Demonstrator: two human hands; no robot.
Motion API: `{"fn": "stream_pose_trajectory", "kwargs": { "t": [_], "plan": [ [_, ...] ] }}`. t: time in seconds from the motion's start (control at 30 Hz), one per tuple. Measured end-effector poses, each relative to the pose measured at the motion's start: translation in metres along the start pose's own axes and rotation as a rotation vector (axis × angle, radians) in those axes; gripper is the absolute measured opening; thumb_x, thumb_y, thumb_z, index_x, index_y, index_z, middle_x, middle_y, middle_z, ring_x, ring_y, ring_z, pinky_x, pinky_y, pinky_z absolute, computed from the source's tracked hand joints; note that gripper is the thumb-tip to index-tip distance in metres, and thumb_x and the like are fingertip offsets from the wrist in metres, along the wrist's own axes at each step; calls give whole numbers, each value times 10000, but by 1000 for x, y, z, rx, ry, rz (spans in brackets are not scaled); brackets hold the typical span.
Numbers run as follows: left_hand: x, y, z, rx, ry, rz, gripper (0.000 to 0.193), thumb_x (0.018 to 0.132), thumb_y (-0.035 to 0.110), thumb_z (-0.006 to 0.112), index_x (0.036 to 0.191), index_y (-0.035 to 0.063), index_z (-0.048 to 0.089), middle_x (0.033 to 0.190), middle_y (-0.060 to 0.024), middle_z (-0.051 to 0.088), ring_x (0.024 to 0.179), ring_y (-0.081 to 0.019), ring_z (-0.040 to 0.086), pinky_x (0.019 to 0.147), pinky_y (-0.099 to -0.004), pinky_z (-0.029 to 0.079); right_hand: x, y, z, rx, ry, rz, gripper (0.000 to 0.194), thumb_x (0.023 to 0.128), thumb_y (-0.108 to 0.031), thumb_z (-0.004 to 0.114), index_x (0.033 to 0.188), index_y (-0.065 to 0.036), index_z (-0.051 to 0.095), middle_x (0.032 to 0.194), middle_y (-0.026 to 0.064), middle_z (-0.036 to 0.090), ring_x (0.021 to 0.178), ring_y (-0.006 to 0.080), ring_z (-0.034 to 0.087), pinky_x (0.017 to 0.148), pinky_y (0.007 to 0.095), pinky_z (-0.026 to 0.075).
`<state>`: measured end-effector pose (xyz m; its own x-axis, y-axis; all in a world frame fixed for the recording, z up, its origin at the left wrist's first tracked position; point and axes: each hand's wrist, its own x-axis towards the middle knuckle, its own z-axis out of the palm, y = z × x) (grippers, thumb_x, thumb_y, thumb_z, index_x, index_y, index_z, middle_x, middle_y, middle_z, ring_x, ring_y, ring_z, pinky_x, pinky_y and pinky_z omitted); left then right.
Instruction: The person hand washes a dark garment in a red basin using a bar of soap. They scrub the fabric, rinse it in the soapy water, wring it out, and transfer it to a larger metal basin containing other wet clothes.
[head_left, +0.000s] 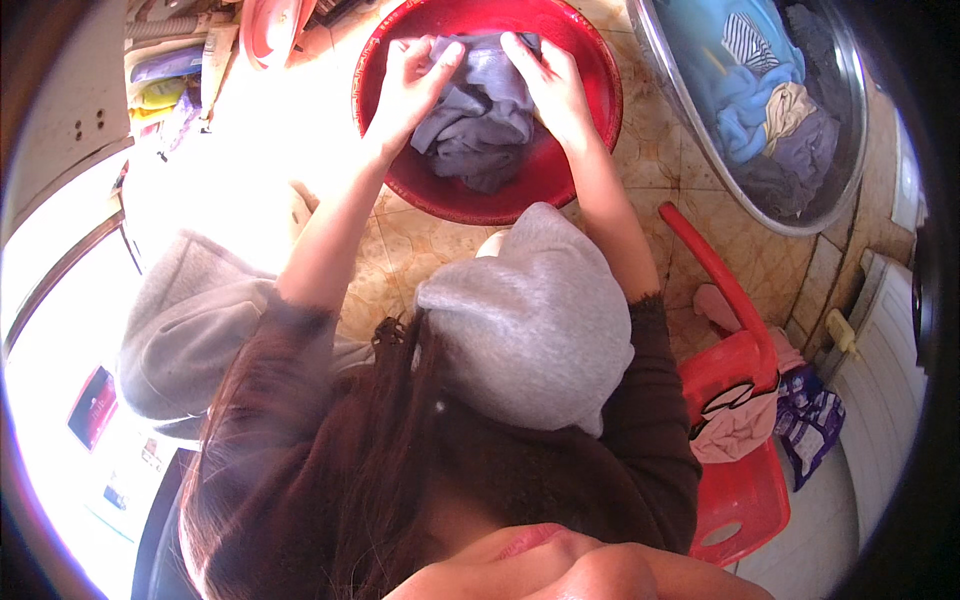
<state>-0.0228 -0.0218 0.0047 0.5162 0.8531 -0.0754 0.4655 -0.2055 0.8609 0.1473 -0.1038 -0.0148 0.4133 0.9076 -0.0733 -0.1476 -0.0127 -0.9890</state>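
Both my hands hold a bunched grey-purple cloth garment (484, 120) over a red plastic basin (551, 176) with a patterned rim. My left hand (420, 82) grips the garment's upper left edge, thumb on top and fingers partly hidden beneath. On the other side, my right hand (550, 86) pinches the upper right edge between thumb and fingers. Folds of the cloth hang down between the hands towards the basin's near side. How much of it touches the bottom, I cannot tell.
A large metal tub (701, 142) at the upper right holds several wet-looking clothes, blue, beige and dark. A red plastic chair (750, 487) with a pink cloth (739, 431) stands at my right. Patterned tiles (405, 240) cover the floor. Strong glare washes out the left side.
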Motion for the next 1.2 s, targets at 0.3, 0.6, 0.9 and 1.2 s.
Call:
{"fn": "stream_pose_trajectory", "kwargs": {
  "t": [0.3,0.6,0.9,1.2],
  "plan": [
    [21,15,27,-1278,-192,-307,229,971,292,573,1029,80,638,886,5,649,765,-91,569,729,-263,474,16,-24,11,-155,211,-139,264,917,-247,665,773,-26,662,667,-44,584,614,46,511,548,263,434],
    [27,7,77,-1048,44,-657,302,994,290,408,1117,101,610,1053,-97,656,976,-234,625,884,-443,502,43,14,27,-937,231,-139,404,891,-400,568,699,-64,687,612,190,617,570,363,633,533,448,484],
    [17,21,87,-698,-91,-840,347,962,286,462,1238,94,551,1141,-100,629,1098,-203,575,937,-402,456,43,31,13,-810,257,-61,317,814,-340,600,702,-55,686,647,198,639,621,382,653,576,462,504],
    [15,38,82,-782,7,-685,340,977,312,431,1062,42,619,963,-102,644,857,-216,613,784,-423,494,75,61,-8,-670,196,-146,330,835,-314,631,700,-18,683,623,167,636,560,333,622,553,429,474]
  ]
}}
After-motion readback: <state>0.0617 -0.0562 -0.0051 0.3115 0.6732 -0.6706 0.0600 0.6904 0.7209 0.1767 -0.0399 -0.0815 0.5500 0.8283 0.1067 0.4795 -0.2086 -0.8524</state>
